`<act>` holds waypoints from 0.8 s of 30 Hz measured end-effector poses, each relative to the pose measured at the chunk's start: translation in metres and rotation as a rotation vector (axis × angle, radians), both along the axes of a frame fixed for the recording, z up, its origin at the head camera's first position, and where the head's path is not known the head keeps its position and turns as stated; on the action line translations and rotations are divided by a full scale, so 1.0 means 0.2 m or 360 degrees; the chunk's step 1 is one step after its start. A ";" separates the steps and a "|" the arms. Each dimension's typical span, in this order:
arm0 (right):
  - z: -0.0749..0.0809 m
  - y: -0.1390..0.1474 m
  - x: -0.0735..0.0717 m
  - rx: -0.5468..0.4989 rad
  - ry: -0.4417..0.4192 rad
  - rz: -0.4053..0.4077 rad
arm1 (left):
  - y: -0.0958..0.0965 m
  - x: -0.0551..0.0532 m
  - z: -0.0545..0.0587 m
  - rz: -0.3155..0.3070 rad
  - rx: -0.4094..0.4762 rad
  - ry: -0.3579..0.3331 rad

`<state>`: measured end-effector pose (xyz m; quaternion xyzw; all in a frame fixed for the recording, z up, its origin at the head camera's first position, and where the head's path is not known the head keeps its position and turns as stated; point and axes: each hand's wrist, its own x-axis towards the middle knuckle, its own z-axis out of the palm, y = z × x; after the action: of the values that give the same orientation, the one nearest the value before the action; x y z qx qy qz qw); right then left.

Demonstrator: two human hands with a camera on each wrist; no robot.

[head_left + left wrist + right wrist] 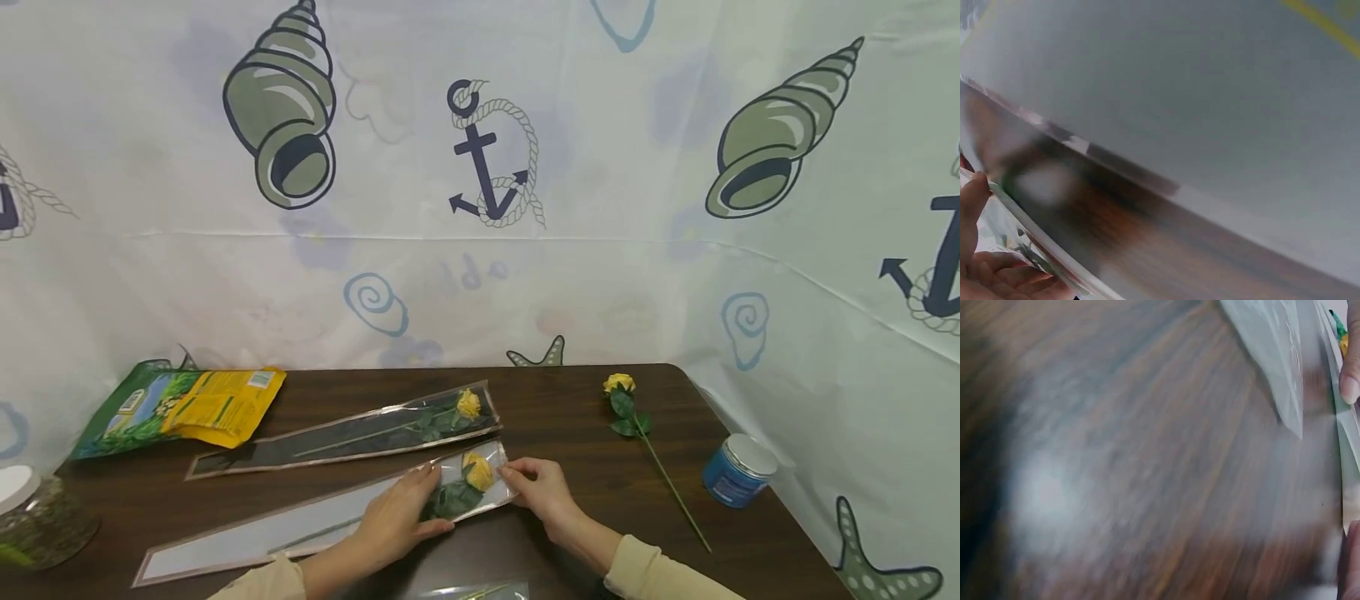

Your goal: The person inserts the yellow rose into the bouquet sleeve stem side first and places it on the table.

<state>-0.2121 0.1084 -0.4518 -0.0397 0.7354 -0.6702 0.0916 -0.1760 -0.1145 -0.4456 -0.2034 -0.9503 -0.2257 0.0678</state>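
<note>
A yellow rose (478, 472) with green leaves lies in a long clear flower sleeve (225, 537) with a white backing. Across the sleeve, just left of the bloom, my left hand (401, 512) holds it, thumb on the near edge and fingers toward the far edge. My right hand (546, 493) pinches the sleeve's right end between thumb and fingers. At the left of the left wrist view, the left thumb (971, 206) and fingers show around the sleeve. Only parts of the right fingers (1351, 369) appear in the right wrist view.
Behind lies another sleeved rose (468, 404). A loose yellow rose (619, 383) lies right, beside a blue tub (738, 471). A green-yellow bag (180, 408) and a white-lidded jar (45, 521) stand left. Another clear sleeve (480, 592) shows at the front.
</note>
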 end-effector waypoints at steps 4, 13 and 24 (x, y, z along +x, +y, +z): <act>0.01 0.02 0.01 0.0028 -0.0001 0.0023 | -0.02 -0.02 -0.01 -0.0003 -0.0027 0.0023; 0.02 0.08 0.00 0.0116 -0.0069 0.0081 | -0.05 -0.09 -0.02 -0.0134 0.0055 -0.0091; 0.08 0.28 0.15 0.0048 -0.0388 0.0340 | -0.09 -0.05 0.02 -0.0253 0.0098 -0.0038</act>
<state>-0.1828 0.1654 -0.4362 -0.0347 0.7204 -0.6454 0.2514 -0.1862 -0.1320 -0.4410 -0.2732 -0.9246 -0.2619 0.0444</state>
